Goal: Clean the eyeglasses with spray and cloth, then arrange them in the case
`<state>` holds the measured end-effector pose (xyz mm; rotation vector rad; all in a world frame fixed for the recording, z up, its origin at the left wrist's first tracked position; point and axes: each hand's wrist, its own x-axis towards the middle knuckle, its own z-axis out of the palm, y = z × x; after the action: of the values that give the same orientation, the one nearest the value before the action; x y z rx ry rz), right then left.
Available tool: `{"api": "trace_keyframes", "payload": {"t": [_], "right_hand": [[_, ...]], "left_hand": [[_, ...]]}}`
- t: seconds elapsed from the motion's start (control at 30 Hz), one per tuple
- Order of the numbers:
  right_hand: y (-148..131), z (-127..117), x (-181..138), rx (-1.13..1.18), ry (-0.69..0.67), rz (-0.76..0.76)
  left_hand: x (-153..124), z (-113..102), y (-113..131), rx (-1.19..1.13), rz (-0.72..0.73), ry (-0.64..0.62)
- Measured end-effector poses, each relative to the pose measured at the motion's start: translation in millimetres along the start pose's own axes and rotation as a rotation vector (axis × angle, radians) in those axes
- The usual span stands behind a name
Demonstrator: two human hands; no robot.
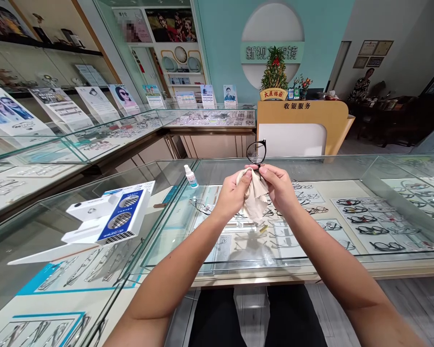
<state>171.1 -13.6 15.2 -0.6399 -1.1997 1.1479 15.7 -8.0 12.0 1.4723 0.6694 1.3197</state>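
A pair of black round-rimmed glasses (256,152) is held up over the glass counter (311,166), one lens showing above my fingers. My left hand (233,193) is closed on a beige cleaning cloth (255,197) that hangs down between both hands. My right hand (279,185) pinches the glasses at their lower part, with the cloth against them. The rest of the frame is hidden behind the cloth and fingers.
A small white spray bottle (191,176) stands on the counter to the left. Another pair of glasses (200,206) lies on the glass near it. A white and blue display stand (110,217) sits on the left case. Several frames lie inside the cases. A yellow cashier desk (302,123) stands behind.
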Motion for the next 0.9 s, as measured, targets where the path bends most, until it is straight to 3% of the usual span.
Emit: {"api": "trace_keyframes", "payload": {"t": [0.13,0.3,0.5,0.73,0.9], "right_hand": [[-4,-1,3,0.094,0.040,0.092],[3,5,2,0.152,0.028,0.145],[3,13,-4,0.097,-0.059,0.052],[1,-3,6,0.134,0.041,0.128],[7,3,5,0.108,-0.008,0.074]], "left_hand": [[-1,-1,1,0.032,-0.031,-0.121],[-1,2,-2,0.142,0.071,0.024],[1,1,-9,0.127,0.112,0.135],[8,-4,-9,0.044,0.029,-0.124],[5,3,-5,0.060,0.041,0.014]]}}
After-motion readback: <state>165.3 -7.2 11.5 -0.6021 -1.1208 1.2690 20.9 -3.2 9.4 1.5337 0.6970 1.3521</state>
